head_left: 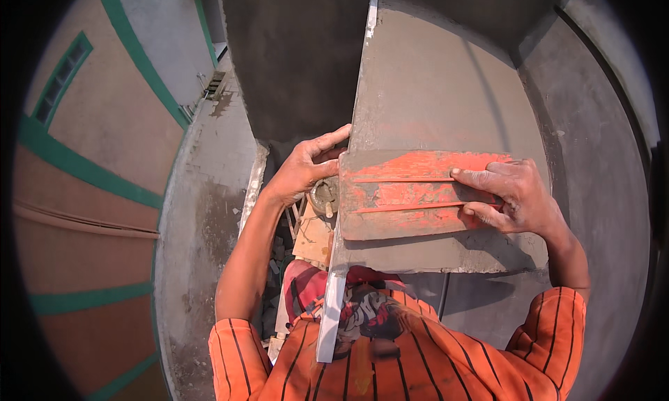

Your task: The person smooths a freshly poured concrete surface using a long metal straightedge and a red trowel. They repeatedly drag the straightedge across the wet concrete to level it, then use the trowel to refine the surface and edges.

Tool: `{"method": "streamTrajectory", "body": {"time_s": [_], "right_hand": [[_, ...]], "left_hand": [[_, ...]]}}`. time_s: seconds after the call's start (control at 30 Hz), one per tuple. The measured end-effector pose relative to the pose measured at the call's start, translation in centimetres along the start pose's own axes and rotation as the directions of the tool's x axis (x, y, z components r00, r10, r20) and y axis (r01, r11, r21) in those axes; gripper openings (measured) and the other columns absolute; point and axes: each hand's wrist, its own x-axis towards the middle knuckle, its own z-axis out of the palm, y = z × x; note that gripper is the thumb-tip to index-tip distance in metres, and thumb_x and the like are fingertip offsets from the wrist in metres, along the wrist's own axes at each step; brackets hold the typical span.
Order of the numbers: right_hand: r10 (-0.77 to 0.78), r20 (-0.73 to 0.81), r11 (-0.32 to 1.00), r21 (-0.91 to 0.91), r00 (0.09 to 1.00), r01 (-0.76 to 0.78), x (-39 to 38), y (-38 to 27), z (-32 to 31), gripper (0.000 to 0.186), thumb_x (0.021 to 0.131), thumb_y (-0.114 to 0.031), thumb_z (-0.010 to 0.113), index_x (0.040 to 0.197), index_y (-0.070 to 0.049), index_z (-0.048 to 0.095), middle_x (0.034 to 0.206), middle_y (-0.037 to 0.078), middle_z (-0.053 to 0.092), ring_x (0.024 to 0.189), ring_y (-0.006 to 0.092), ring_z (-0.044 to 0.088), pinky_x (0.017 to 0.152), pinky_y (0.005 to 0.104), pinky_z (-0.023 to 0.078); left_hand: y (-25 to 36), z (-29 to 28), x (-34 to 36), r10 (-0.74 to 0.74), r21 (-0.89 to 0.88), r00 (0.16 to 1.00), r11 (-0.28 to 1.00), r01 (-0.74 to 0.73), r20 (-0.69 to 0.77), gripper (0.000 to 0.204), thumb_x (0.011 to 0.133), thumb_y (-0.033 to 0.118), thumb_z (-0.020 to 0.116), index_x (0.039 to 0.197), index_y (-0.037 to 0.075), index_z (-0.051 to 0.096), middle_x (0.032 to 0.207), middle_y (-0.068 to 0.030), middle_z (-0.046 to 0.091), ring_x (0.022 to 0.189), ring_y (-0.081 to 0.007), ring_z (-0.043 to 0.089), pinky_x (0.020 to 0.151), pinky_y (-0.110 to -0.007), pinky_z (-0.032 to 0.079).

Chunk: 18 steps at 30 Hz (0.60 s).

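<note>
My right hand (512, 195) grips the right end of an orange plastering float (411, 192), its face smeared with grey mortar and crossed by two raised ribs. The float lies over a smooth grey mortared surface (446, 80). At the float's left end is my left hand (310, 165), fingers stretched out and thumb apart, the fingertips by the surface's left edge. Along that edge runs a straight pale strip (331, 324), which sticks out toward my body. The float hides part of the strip; whether my left fingertips press on it is hard to tell.
Below my left hand, a round container (323, 197) with a tool handle in it sits near a wooden board (312, 237). Rubble (279, 258) lies beside my left forearm. A grey wall (592, 143) rises at right, and a peach and green wall (90, 164) at far left.
</note>
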Motion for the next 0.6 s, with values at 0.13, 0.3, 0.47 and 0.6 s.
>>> {"method": "streamTrajectory", "body": {"time_s": [0.13,0.3,0.47,0.6], "right_hand": [[-0.124,0.058,0.986,-0.107,0.991,0.130,-0.3,-2.9,2.9,0.041,0.082,-0.035,0.072,0.119,-0.018,0.069,0.062,0.002,0.056,0.054,0.0200,0.061,0.048,0.0346,0.048],[0.053,-0.113,0.976,-0.206,0.992,-0.075,6.3,1.3,4.1,0.034,0.084,-0.034,0.070,0.114,-0.018,0.070,0.075,0.006,0.067,0.068,0.0258,0.067,0.057,0.0396,0.052],[0.352,-0.169,0.875,-0.289,0.921,-0.388,16.1,11.8,2.9,0.033,0.088,-0.036,0.063,0.115,-0.018,0.071,0.104,0.009,0.073,0.089,0.0288,0.070,0.076,0.0421,0.055],[0.583,-0.122,0.765,-0.249,0.803,-0.594,19.2,23.7,2.4,0.036,0.090,-0.041,0.059,0.117,-0.019,0.071,0.109,0.010,0.072,0.101,0.0280,0.068,0.087,0.0416,0.053]], "left_hand": [[-0.2,0.2,0.2,-0.013,-0.076,1.000,0.997,0.013,0.012,0.070,0.086,0.006,0.070,0.148,0.000,0.038,0.147,-0.0129,0.046,0.125,-0.0213,0.053,0.104,-0.033,0.045],[-0.2,0.0,-0.8,-0.060,0.047,0.998,0.997,0.061,-0.025,0.068,0.084,0.008,0.073,0.146,0.002,0.043,0.148,-0.0123,0.045,0.125,-0.0212,0.052,0.105,-0.034,0.044],[0.9,1.8,-0.8,-0.007,-0.106,1.000,0.994,0.007,-0.007,0.080,0.083,0.021,0.078,0.148,-0.002,0.037,0.149,-0.0145,0.044,0.132,-0.0245,0.049,0.112,-0.037,0.037],[0.7,2.1,-1.1,-0.015,-0.066,0.999,0.998,0.012,-0.048,0.079,0.082,0.025,0.078,0.146,-0.002,0.040,0.147,-0.0163,0.046,0.132,-0.0269,0.049,0.113,-0.038,0.036]]}}
